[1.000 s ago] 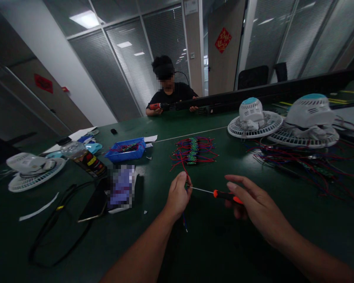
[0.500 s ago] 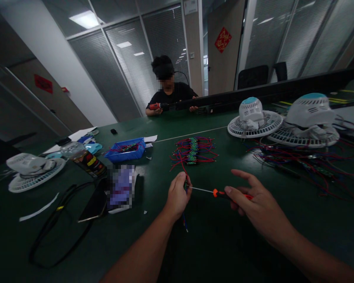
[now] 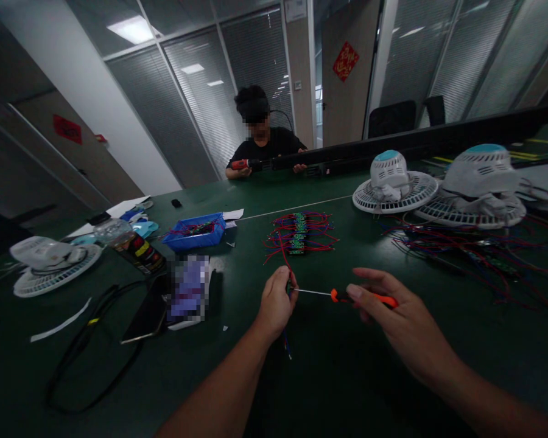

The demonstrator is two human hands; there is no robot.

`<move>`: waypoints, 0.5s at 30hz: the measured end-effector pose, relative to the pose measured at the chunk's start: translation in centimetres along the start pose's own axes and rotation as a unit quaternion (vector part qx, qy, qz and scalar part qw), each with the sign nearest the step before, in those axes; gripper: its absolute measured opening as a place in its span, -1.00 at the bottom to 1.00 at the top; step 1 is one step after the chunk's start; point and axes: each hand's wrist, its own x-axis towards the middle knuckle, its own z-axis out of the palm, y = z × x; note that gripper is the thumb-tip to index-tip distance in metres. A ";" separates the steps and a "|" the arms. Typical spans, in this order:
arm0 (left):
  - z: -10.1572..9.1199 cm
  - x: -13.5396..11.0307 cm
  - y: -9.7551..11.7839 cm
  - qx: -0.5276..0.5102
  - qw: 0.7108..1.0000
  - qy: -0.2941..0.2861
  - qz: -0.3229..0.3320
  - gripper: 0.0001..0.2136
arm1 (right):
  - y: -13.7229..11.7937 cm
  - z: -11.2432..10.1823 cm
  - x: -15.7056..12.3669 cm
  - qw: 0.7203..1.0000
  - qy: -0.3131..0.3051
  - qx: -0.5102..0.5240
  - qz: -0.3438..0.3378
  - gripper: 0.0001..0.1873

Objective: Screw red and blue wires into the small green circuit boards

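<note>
My left hand (image 3: 276, 301) is closed around a small green circuit board (image 3: 290, 285), most of it hidden by the fingers. Red wires rise from its top, and blue and red wires hang below the hand. In my right hand (image 3: 388, 310) is a screwdriver (image 3: 333, 295) with an orange and black handle, pinched between thumb and fingers. Its thin shaft points left, and the tip meets the board at my left fingers; the exact contact is hidden. Just beyond my hands lies a row of wired circuit boards (image 3: 298, 234) with red and blue leads.
A blue tray (image 3: 196, 239) of wired boards, a bottle (image 3: 139, 249) and a phone (image 3: 145, 313) lie left. White fan housings (image 3: 395, 188) and loose wires (image 3: 466, 249) are at the right. Across the green table (image 3: 319, 377), a person (image 3: 267, 143) holds a red and black tool.
The fingers of my right hand have shifted and curled around the screwdriver handle, which has turned slightly. My left hand stays almost still with the circuit board.
</note>
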 end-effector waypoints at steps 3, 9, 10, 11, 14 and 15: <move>0.0 0.0 -0.1 -0.007 1.000 -0.015 0.000 -0.69 | 0.1 0.0 0.0 0.999 -0.037 0.019 0.028 -0.33; -0.1 0.1 -0.2 -0.013 1.000 -0.025 -0.002 -0.69 | 0.3 -0.1 0.0 0.999 -0.026 -0.009 0.020 -0.43; -0.1 0.1 -0.2 -0.013 1.000 -0.025 -0.002 -0.70 | 0.3 -0.1 0.0 1.000 -0.025 -0.010 0.015 -0.44; -0.1 0.1 -0.2 -0.013 1.000 -0.026 -0.002 -0.70 | 0.3 0.0 0.0 1.000 -0.023 -0.010 0.011 -0.44; -0.1 0.1 -0.2 -0.015 0.999 -0.029 -0.002 -0.70 | 0.2 0.1 -0.1 1.000 -0.016 -0.002 0.004 -0.42; -0.1 0.1 -0.1 -0.015 0.999 -0.029 -0.002 -0.70 | 0.2 0.1 0.0 1.000 -0.015 0.001 0.002 -0.41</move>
